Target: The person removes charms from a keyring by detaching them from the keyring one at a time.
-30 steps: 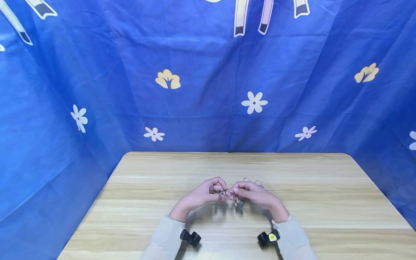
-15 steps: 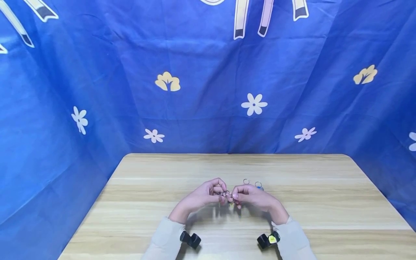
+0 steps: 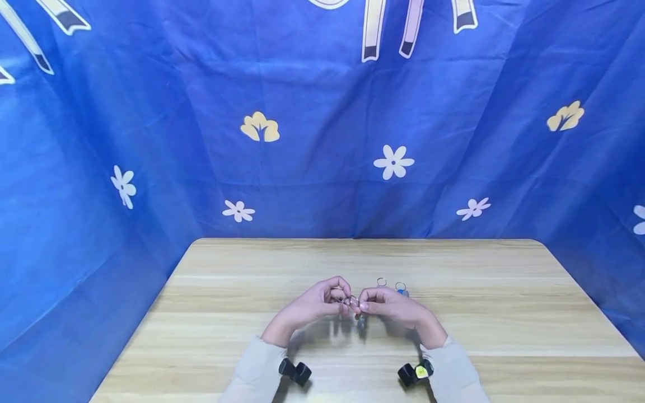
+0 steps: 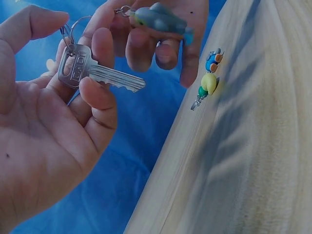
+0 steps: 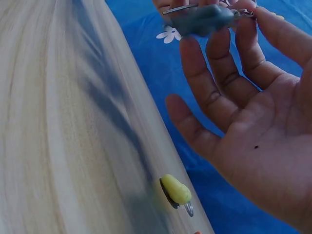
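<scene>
My left hand (image 3: 319, 302) holds a split ring (image 4: 68, 33) at its fingertips. From that ring hangs a silver key (image 4: 80, 68), lying against the curled fingers in the left wrist view. Close on the right, my right hand (image 3: 395, 305) pinches the small metal chain end of a keychain between thumb and forefinger. Its charm (image 4: 158, 22) is a grey-blue, fish-like figure hanging in front of the other fingers, which are loosely bent. Thin wire of a ring (image 3: 354, 301) spans the gap between both hands in the head view. Whether the two rings are linked, I cannot tell.
Two more rings lie beyond the right hand on the wooden table (image 3: 227, 280): one bare-looking ring (image 3: 381, 281) and one with a blue charm (image 3: 402, 291). A yellow charm (image 4: 209, 83) shows in the left wrist view. Blue cloth (image 3: 302, 184) surrounds the table.
The dangling charm has swung left, toward the space between the hands. My right hand has shifted slightly, while the left hand keeps its grip in nearly the same place.
</scene>
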Tool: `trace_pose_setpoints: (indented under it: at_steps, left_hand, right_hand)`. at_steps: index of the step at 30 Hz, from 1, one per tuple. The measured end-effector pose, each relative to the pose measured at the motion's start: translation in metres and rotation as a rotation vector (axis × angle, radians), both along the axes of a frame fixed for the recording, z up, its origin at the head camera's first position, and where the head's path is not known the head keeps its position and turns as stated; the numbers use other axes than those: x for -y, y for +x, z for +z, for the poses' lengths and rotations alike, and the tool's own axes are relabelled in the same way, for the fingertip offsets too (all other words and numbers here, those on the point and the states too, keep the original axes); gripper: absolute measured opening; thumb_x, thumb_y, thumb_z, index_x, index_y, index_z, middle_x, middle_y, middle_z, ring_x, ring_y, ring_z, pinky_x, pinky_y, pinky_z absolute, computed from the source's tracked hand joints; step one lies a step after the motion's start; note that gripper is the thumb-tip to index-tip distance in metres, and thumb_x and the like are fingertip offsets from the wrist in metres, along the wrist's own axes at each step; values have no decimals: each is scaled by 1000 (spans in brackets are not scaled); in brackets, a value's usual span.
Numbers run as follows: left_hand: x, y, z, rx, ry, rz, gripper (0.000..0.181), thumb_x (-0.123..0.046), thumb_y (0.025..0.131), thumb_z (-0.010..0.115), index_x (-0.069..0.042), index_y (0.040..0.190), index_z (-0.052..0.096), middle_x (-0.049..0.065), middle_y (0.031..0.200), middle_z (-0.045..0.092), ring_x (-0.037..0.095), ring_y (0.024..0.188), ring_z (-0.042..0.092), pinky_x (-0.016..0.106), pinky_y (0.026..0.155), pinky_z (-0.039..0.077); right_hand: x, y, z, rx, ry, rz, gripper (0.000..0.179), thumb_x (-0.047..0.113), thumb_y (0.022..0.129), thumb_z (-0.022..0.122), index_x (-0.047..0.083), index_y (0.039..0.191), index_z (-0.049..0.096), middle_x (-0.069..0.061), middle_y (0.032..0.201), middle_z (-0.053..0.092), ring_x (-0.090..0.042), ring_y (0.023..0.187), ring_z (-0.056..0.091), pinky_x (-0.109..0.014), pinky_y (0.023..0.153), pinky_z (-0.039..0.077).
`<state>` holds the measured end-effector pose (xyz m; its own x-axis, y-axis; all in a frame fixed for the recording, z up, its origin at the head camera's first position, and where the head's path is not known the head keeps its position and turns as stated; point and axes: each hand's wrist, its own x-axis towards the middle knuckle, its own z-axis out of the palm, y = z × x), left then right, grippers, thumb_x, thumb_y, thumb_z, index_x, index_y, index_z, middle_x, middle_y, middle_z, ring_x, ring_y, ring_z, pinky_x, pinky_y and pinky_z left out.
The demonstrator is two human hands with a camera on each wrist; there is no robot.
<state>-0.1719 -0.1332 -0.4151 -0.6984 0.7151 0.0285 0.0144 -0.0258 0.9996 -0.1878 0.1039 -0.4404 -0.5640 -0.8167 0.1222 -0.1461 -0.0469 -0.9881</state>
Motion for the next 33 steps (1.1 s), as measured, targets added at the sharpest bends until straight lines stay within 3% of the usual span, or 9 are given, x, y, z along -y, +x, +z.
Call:
trace_pose_setpoints:
  at_steps: [7,12,16,24,33]
  left_hand:
    - [0,0,-2,-2,10,-2,22,3,85,54,-3,105,46,1,98,70,9,84,67,28,83,56]
    - [0,0,-3,14,13,-12,22,4,86,54,-3,105,46,-1,94,69,8,79,65,23,76,55]
    - [-1,-1,-3,1,3,-11,24,4,85,54,-1,107,45,6,97,70,9,78,65,21,71,53]
    - [-1,-2,-4,-29,-33,8,25,3,85,53,2,108,44,32,107,65,13,81,67,22,70,52]
    - [0,-2,-4,-31,-72,29,28,-1,88,54,6,113,43,36,109,63,15,79,67,29,78,56]
  right_hand:
    - [0,2,1,51,-25,47,35,12,100,47,-23,98,43,3,94,63,-7,87,64,-23,84,52]
    - [0,2,1,110,-28,89,30,10,102,39,-19,98,37,3,81,54,-2,66,55,-19,71,53]
    - [0,2,1,123,21,53,28,14,103,38,-14,97,40,7,73,47,-4,62,47,-19,64,50]
    - [0,0,3,62,54,-21,31,12,100,45,-19,100,46,10,67,45,-1,57,43,-16,53,40]
    - [2,1,3,19,16,-58,26,10,99,45,-17,97,48,10,67,43,-2,59,42,-17,52,39]
